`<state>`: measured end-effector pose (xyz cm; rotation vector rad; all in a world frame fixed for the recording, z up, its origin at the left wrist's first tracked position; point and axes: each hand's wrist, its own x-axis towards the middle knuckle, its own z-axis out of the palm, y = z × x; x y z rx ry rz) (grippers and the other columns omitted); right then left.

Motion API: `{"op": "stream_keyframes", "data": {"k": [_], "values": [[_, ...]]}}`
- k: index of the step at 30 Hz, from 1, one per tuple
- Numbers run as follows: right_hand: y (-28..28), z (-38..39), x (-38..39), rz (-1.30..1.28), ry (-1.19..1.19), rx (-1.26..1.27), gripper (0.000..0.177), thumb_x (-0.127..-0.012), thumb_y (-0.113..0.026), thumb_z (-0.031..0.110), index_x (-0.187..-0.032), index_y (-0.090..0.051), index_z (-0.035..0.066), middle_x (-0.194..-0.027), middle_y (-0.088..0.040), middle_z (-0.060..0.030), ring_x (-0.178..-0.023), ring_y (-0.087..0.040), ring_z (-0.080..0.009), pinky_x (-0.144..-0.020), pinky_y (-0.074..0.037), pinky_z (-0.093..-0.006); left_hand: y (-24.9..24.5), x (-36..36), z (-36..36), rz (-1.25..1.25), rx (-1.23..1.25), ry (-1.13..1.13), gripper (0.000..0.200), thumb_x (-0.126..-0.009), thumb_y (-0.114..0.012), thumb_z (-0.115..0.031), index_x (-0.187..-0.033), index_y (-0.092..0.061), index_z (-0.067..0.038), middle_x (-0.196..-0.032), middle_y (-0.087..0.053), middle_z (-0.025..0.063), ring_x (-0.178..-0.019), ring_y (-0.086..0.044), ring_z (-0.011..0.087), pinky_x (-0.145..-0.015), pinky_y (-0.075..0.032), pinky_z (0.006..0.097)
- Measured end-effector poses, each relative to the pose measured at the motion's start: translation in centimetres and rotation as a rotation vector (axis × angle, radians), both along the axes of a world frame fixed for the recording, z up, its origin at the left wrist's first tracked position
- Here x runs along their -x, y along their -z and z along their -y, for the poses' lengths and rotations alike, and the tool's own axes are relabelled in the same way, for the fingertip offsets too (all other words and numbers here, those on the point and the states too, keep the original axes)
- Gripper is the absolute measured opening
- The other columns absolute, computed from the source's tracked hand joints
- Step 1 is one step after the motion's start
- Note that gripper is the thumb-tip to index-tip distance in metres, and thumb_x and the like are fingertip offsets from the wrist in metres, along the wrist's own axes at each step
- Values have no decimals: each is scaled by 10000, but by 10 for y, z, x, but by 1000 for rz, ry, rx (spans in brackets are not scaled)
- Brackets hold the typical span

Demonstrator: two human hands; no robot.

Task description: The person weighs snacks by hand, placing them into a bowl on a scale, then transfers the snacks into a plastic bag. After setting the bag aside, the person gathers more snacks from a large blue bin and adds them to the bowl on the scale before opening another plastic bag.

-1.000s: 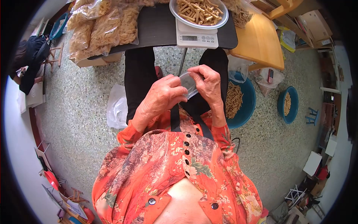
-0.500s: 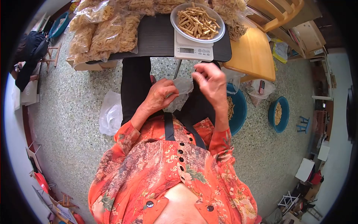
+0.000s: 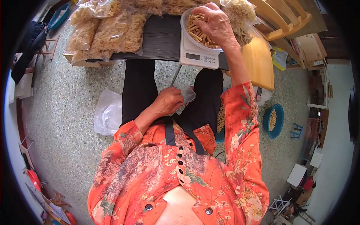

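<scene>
My left hand (image 3: 169, 101) is closed on a small clear plastic bag (image 3: 188, 93), whose open end points right above my lap. Up at the table, my right hand (image 3: 216, 23) dips over a white plastic bowl (image 3: 184, 28) with its fingers bent around some of the short light-brown sticks (image 3: 200, 35) in it; part of the grip is hidden. The bowl stands on a white digital kitchen scale (image 3: 195, 57), and my wrist covers the bowl's right side.
Clear bags of dried yellowish pieces (image 3: 108, 37) are stacked on the black table (image 3: 161, 37). A wooden chair (image 3: 260, 63) stands at the right. On the speckled floor are a blue basin (image 3: 273, 120) of light pieces and a white plastic bag (image 3: 108, 114). Another basin is partly hidden by my sleeve.
My right hand has moved from beside the plastic bag up and forward into the bowl of sticks. My left hand keeps the bag over my lap, slightly lower and further right.
</scene>
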<state>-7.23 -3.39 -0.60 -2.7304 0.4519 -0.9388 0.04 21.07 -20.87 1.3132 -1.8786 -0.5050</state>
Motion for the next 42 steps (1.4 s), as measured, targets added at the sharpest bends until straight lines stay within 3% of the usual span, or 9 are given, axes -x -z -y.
{"op": "stream_keyframes", "data": {"k": [3, 4, 19, 20, 23, 24, 27, 32, 42], "values": [[4, 5, -2, -26, -57, 96, 157, -859, -684, 95, -1012, -716, 79, -970, -630, -155, -922, -644, -325, -807, -526, -416, -5, 2, 0, 6, -10, -18, 95, -741, -734, -75, -773, -644, -78, -813, -559, 74, -835, -580, 305, -721, -483, 430], [15, 6, -5, -66, -5, 119, 222, -824, -738, 123, -1042, -701, 142, -930, -655, -59, -836, -668, -248, -772, -547, -360, -7, 3, 0, 8, -17, -23, 91, -744, -732, -76, -775, -646, -74, -817, -562, 75, -838, -579, 305, -722, -483, 430], [27, 20, 3, 181, -7, 317, 194, -820, -749, 83, -1002, -685, 102, -914, -673, -82, -815, -683, -277, -736, -562, -352, -1, 3, 3, -6, 12, -31, 105, -745, -737, -62, -796, -646, -73, -829, -570, 74, -842, -588, 310, -715, -489, 429], [26, 13, 9, 188, 60, 198, 197, -821, -771, 75, -1003, -697, 93, -877, -696, -54, -760, -694, -189, -704, -555, -304, 0, 3, 2, -9, 6, -26, 105, -745, -737, -62, -796, -646, -73, -829, -570, 74, -842, -588, 310, -715, -489, 429], [14, -4, 26, 200, 213, -221, 241, -880, -682, 94, -1121, -680, 87, -1063, -664, -152, -978, -671, -254, -843, -533, -408, 3, 4, 4, -2, 2, -19, 88, -749, -725, -74, -761, -639, -62, -813, -563, 86, -822, -582, 316, -712, -482, 435], [30, 3, 24, 405, 220, -129, 208, -844, -784, 83, -1035, -701, 69, -861, -702, -20, -734, -669, -102, -681, -542, -245, 5, 3, 4, 1, -2, -22, 87, -749, -725, -76, -763, -640, -63, -813, -564, 84, -823, -582, 316, -713, -483, 435], [44, 0, 33, 694, 221, -419, 222, -859, -787, 81, -1052, -695, 24, -865, -699, -12, -755, -647, -66, -675, -528, -204, 7, 3, 4, 10, -15, -25, 89, -747, -727, -80, -769, -642, -65, -814, -566, 82, -826, -584, 315, -715, -486, 435], [52, -17, 40, 1231, 94, -878, 186, -849, -757, -8, -1008, -660, -5, -861, -684, -68, -750, -682, -133, -671, -626, -251, 10, 3, 4, 10, -37, -1, 94, -745, -731, -78, -782, -645, -70, -822, -572, 81, -833, -589, 314, -723, -490, 435], [54, -67, 43, 1431, 56, -1086, 200, -863, -748, 8, -1037, -650, 19, -911, -682, -56, -797, -680, -122, -677, -615, -233, 14, 3, 6, 29, -74, 23, 105, -742, -740, -69, -799, -653, -68, -834, -572, 87, -841, -588, 314, -735, -489, 432]]}}
